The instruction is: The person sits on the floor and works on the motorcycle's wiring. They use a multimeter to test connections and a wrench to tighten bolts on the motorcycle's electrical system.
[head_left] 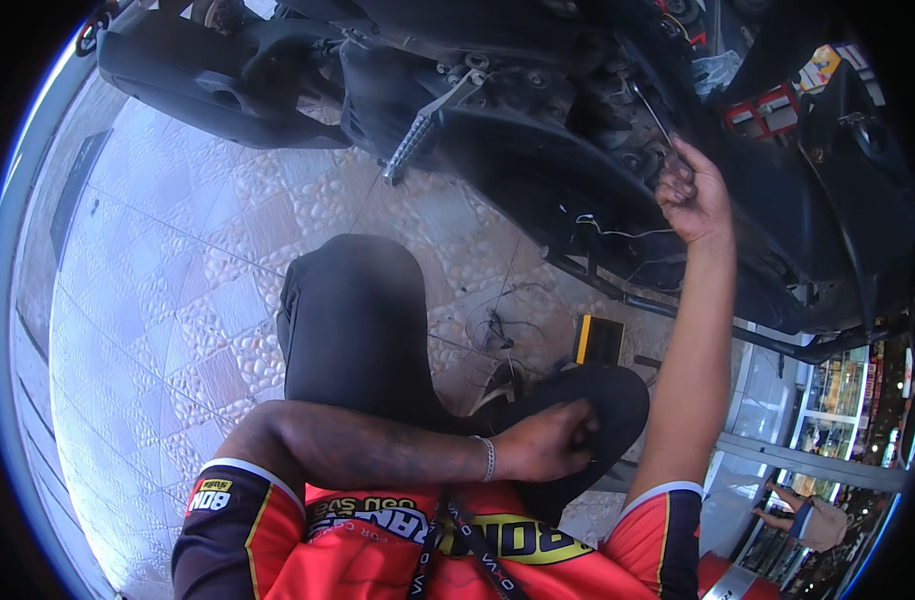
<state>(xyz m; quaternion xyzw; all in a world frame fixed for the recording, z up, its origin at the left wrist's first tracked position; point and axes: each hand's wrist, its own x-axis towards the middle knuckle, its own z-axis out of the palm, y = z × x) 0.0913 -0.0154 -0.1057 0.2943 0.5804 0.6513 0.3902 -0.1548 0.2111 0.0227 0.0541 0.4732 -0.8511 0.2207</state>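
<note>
My right hand is raised to the underside of a black scooter, gripping a slim metal tool whose far end reaches into dark, dusty mechanical parts. A silver ridged footpeg juts out left of it, and a thin light wire hangs below the bodywork. My left hand lies on my bent, dark-trousered right leg with its fingers curled; whether anything is inside them is hidden.
Tiled floor stretches left, with a yellow-edged black case and tangled dark cables near my legs. A red rack stands behind the scooter. At lower right another person is near glass display shelves.
</note>
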